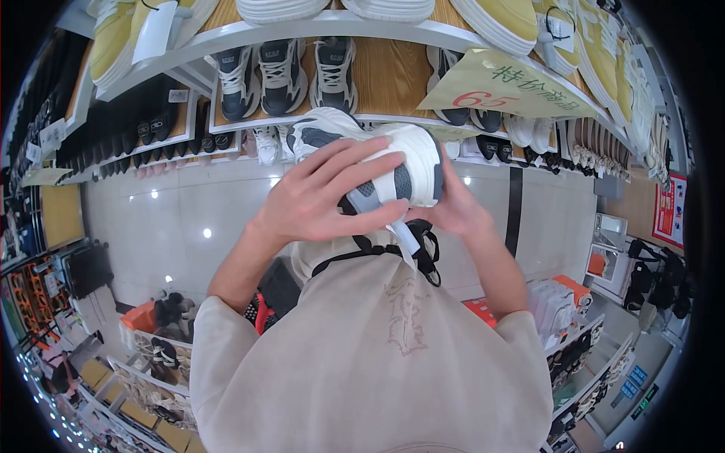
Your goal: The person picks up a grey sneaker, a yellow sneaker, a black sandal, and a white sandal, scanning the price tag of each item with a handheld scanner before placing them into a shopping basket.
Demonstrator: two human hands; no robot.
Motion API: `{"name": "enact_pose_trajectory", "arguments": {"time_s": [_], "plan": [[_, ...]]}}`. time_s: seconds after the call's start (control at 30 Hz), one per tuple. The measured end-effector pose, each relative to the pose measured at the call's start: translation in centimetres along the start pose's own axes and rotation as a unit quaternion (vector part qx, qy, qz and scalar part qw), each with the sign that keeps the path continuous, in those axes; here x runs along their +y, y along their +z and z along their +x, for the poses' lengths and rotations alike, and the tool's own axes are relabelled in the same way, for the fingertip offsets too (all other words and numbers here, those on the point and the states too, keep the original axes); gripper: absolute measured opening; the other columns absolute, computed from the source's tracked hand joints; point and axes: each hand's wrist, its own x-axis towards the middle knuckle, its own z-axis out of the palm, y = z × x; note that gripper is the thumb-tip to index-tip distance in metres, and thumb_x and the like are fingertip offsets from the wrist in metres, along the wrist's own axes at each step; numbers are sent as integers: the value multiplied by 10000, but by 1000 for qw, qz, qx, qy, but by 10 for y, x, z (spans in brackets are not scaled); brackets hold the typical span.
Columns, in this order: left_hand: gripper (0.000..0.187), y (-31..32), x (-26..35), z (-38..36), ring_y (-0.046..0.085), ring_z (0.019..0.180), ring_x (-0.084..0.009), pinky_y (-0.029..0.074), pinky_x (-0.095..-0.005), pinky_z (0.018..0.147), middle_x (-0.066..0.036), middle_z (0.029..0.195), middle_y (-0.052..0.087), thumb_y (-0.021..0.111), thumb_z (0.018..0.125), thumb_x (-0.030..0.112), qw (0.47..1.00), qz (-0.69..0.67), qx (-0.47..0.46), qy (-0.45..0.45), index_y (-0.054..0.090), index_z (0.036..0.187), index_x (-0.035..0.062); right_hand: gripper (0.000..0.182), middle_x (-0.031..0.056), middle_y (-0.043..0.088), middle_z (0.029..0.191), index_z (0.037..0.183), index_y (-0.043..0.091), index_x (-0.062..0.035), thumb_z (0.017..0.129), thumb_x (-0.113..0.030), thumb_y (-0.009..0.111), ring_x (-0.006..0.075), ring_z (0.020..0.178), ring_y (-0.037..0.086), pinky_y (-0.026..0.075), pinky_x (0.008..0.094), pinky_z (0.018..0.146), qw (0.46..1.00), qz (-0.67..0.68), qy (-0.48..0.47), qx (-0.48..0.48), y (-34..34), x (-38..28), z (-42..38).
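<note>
Yellow price sign (504, 84) at 1 o'clock reads "65" in red beneath Chinese characters. White-and-grey sneaker (377, 162) sits centre frame, below the shelf (393, 79) of grey sneakers. Left hand (321, 198) grasps its near side; right hand (453, 208) grips the heel end.

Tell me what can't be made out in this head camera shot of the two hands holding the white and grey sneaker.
- Right hand: mostly hidden behind the sneaker; its grip is unclear.
- Sneaker's far side and lacing: covered by the left hand.
- Price sign: the end of its number is cut off by the sign's edge.
- Yellow shoes: cut off by the top edge.
- Red poster: text too small to read.
</note>
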Motion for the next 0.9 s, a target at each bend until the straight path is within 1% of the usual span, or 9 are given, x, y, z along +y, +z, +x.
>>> {"name": "enact_pose_trajectory", "arguments": {"time_s": [0.13, 0.23, 0.33, 0.43, 0.6, 0.67, 0.7, 0.77, 0.9], "plan": [[354, 3, -2, -4, 666, 1129, -296, 573, -385, 893, -103, 1263, 667, 773, 744, 160, 999, -1, -38, 26, 717, 1070, 285, 804, 106, 435, 1522, 1571, 259, -176, 981, -716, 332, 316, 1342, 507, 505, 648, 954, 996, 5, 45, -78, -18, -10, 2], [361, 2, -1, -7, 656, 1148, -289, 555, -369, 930, -88, 1272, 665, 774, 746, 184, 998, 4, -50, 29, 711, 1080, 306, 723, 110, 491, 1469, 1553, 300, -160, 999, -596, 460, 294, 1299, 545, 508, 601, 976, 997, 14, 52, -57, -15, -10, 3], [396, -5, 3, -7, 634, 1195, -308, 475, -460, 1041, -103, 1295, 656, 807, 763, 311, 997, -13, -66, 42, 688, 1140, 288, 690, 121, 527, 1421, 1516, 353, -95, 950, -415, 582, 262, 1267, 566, 492, 509, 1022, 1000, -5, -7, 22, -8, -9, -2], [710, -21, -9, -24, 478, 1379, -336, 207, -553, 1201, -125, 1431, 548, 713, 812, 617, 979, -160, -65, -111, 573, 1351, 177, 742, 136, 544, 1395, 1459, 397, 27, 851, -306, 662, 233, 1267, 556, 424, 398, 1091, 997, 6, -37, 63, -31, -7, -16], [731, 10, -26, -51, 372, 1445, -331, 208, -483, 1205, -176, 1572, 352, 639, 948, 465, 914, -155, 156, -341, 338, 1525, 131, 938, 171, 485, 1467, 1495, 351, 65, 760, -378, 732, 243, 1335, 503, 373, 386, 1126, 989, -121, -80, 23, -56, -26, -49], [676, 19, -23, -53, 403, 1413, -283, 289, -436, 1176, -150, 1581, 321, 574, 1018, 365, 756, -353, 219, -506, 273, 1549, 73, 1018, 187, 450, 1502, 1507, 327, 83, 727, -416, 750, 249, 1369, 471, 342, 382, 1146, 979, -186, -82, 19, -53, -33, -52], [676, 20, -21, -50, 403, 1413, -283, 289, -436, 1176, -150, 1581, 321, 574, 1018, 365, 755, -352, 220, -507, 273, 1549, 73, 1076, 196, 418, 1525, 1510, 313, 97, 700, -452, 760, 251, 1393, 439, 308, 375, 1161, 971, -209, -108, -39, -48, -38, -49], [614, 18, -16, -45, 452, 1360, -233, 368, -382, 1130, -141, 1521, 389, 532, 1050, 287, 586, -557, 274, -520, 275, 1538, 16, 1189, 218, 343, 1572, 1508, 285, 131, 636, -505, 784, 259, 1443, 367, 232, 360, 1191, 965, -218, -115, -88, -52, -39, -49], [645, 31, -13, -56, 497, 1297, -199, 425, -353, 1071, -131, 1435, 482, 575, 1028, 340, 573, -601, 268, -489, 320, 1512, -2, 1191, 226, 352, 1566, 1506, 288, 130, 619, -489, 788, 264, 1432, 392, 263, 356, 1185, 976, -165, -111, -93, -77, -27, -37]]}}
